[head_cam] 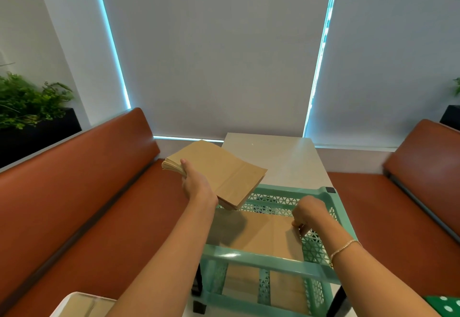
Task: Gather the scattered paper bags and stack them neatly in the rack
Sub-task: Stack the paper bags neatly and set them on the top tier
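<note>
Between two orange booth seats (74, 192), a pale table (286, 159) held a green plastic rack (263, 260) with paper bags (261, 234) lying flat inside. The left hand (196, 183) gripped a thick bag stack (221, 172) by its edge above the rack; light and floppy, it likely needed support underneath. The right hand (307, 213), fingers curled, touched the racked bags' edge.

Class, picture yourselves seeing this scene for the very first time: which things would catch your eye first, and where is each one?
First, the thick stack of flat brown paper bags, which the left hand holds up at centre above the mint-green plastic lattice rack. Below it, the right hand touches the brown bags already lying inside the rack. Rust-orange padded benches flank the table on both sides.
</note>
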`<state>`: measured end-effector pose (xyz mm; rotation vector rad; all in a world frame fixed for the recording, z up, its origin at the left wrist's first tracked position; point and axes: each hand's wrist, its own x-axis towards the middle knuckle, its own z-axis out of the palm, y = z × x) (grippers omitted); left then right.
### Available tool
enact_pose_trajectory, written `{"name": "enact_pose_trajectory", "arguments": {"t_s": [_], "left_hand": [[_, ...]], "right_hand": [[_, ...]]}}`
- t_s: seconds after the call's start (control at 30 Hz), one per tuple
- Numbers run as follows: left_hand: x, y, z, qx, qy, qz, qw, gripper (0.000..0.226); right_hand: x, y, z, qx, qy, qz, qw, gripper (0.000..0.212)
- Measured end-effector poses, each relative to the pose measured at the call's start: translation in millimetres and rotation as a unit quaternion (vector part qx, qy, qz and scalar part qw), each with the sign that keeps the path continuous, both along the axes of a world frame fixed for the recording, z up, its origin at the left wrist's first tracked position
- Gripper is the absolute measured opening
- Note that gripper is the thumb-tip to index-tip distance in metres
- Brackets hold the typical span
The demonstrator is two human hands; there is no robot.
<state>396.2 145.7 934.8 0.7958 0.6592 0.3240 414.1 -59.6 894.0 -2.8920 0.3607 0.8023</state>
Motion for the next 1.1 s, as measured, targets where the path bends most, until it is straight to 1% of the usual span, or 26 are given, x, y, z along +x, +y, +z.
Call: {"name": "enact_pose_trajectory", "arguments": {"t_s": [0.07, 0.13, 0.2, 0.23, 0.27, 0.3, 0.33, 0.37, 0.43, 0.47, 0.6, 0.7, 0.8, 0.87, 0.93, 1.03, 1.1], "left_hand": [[-1, 0, 0, 0.002, -0.002, -0.005, 1.0, 0.06], [-4, 0, 2, 0.003, -0.007, -0.014, 1.0, 0.06], [-9, 0, 5, -0.006, -0.022, -0.02, 1.0, 0.06], [-11, -1, 7, -0.012, -0.035, -0.018, 0.999, 0.06], [-14, -2, 8, -0.017, -0.05, -0.015, 0.998, 0.061], [-16, -2, 9, -0.019, -0.061, -0.015, 0.998, 0.063], [-18, -3, 9, -0.021, -0.065, -0.014, 0.998, 0.064], [-20, -3, 10, -0.023, -0.063, -0.014, 0.998, 0.063], [-24, -4, 10, -0.031, -0.059, -0.009, 0.998, 0.062], [-23, -4, 10, -0.036, -0.062, -0.003, 0.997, 0.062], [-22, -1, 6, -0.05, -0.06, 0.034, 0.996, 0.065], [-24, 0, 6, -0.052, -0.063, 0.045, 0.996, 0.064], [-29, -1, 8, -0.062, -0.073, 0.049, 0.994, 0.063], [-29, -2, 7, -0.066, -0.076, 0.054, 0.993, 0.063], [-30, -1, 6, -0.062, -0.078, 0.062, 0.993, 0.063], [-31, 2, 2, -0.044, -0.066, 0.064, 0.995, 0.065], [-34, 1, 4, -0.046, -0.069, 0.058, 0.995, 0.063]], "right_hand": [[-1, -1, 4, 0.032, -0.045, -0.035, 0.998, 0.019], [-1, 1, 23, 0.085, -0.157, -0.056, 0.982, 0.018], [0, 11, 50, 0.154, -0.266, -0.047, 0.95, 0.029], [0, 21, 65, 0.215, -0.287, -0.034, 0.933, 0.038], [-3, 32, 78, 0.282, -0.285, -0.02, 0.916, 0.044], [-6, 45, 87, 0.326, -0.268, -0.005, 0.907, 0.048], [-10, 56, 92, 0.324, -0.251, 0.023, 0.912, 0.05], [-12, 66, 93, 0.285, -0.246, 0.055, 0.925, 0.051], [-11, 78, 88, 0.207, -0.261, 0.094, 0.938, 0.048], [-10, 82, 85, 0.191, -0.274, 0.098, 0.937, 0.044], [-14, 89, 81, 0.203, -0.312, 0.073, 0.925, 0.032], [-20, 91, 83, 0.215, -0.337, 0.066, 0.914, 0.031], [-22, 91, 87, 0.249, -0.349, 0.067, 0.901, 0.035], [-24, 90, 92, 0.288, -0.323, 0.061, 0.899, 0.038], [-24, 87, 96, 0.342, -0.28, 0.045, 0.896, 0.035], [-26, 81, 100, 0.413, -0.217, 0.023, 0.884, 0.02], [-26, 78, 99, 0.433, -0.202, 0.02, 0.878, 0.011]]}}
